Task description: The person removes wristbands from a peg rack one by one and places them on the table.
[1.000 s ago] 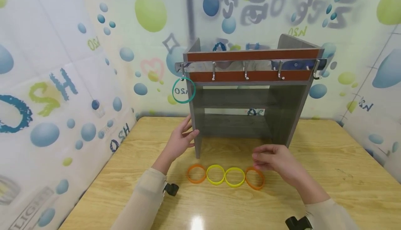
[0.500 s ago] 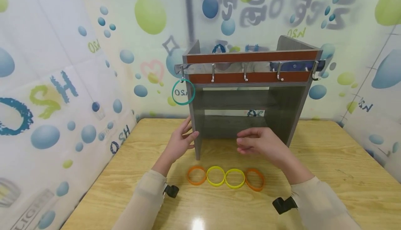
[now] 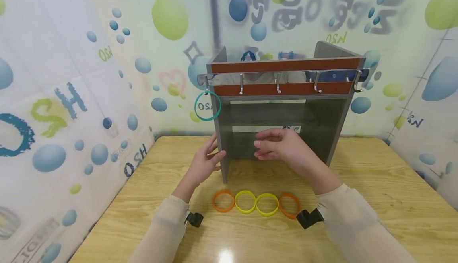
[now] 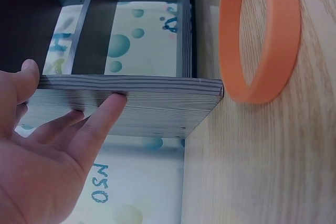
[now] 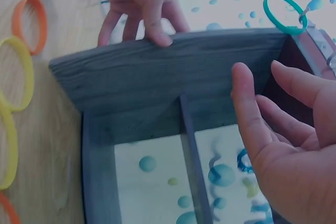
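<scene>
The side panel of a grey shelf unit (image 3: pixel 272 135) is gripped by the left hand (image 3: pixel 205 161). The right hand (image 3: pixel 282 145), fingers relaxed and empty, is held before the shelf, above four rings (image 3: pixel 255 203) laid on the table (image 3: pixel 375 199).

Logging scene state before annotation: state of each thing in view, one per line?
Left hand: grips the rack's left panel.
Right hand: empty, raised before the rack.
Rack: upright on the table.
Teal ring: hangs on the leftmost hook.
Other hooks: bare.
Four rings: flat in a row.
</scene>
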`<state>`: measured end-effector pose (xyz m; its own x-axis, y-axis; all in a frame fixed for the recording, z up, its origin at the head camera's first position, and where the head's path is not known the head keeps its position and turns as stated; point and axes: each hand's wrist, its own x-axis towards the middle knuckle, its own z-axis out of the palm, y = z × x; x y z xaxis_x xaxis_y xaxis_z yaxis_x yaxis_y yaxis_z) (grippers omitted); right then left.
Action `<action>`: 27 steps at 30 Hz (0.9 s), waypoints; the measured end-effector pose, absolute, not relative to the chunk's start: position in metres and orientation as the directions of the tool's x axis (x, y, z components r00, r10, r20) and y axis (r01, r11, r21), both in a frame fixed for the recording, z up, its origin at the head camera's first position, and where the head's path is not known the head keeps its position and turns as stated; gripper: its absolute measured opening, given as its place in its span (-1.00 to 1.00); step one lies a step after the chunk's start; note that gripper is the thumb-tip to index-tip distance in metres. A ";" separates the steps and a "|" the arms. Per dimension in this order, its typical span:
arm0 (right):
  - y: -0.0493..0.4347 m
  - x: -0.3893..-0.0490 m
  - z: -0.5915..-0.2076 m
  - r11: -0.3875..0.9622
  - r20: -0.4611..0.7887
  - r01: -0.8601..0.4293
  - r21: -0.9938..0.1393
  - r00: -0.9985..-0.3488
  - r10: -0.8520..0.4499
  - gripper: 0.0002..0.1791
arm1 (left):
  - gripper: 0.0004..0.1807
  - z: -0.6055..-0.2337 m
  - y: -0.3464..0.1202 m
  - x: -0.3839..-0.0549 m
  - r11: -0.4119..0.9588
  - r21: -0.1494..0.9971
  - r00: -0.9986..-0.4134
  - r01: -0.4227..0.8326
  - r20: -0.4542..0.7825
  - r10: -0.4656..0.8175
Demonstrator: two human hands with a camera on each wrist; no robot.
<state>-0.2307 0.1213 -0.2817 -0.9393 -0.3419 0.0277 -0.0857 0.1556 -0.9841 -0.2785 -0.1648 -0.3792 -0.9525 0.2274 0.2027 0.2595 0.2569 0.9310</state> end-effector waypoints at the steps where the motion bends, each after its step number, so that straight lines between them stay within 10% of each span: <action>1: 0.118 -0.231 -0.279 0.148 0.037 -0.093 -0.985 -0.939 -0.342 -0.40 | -0.17 -0.379 -0.165 -0.279 0.258 0.931 -0.953 0.259 0.203 0.225; 27: 0.028 -0.252 -0.232 -0.173 0.119 -0.070 -0.982 -0.950 -0.289 -0.49 | -0.19 -0.378 -0.165 -0.279 0.253 0.931 -0.951 0.261 0.203 0.234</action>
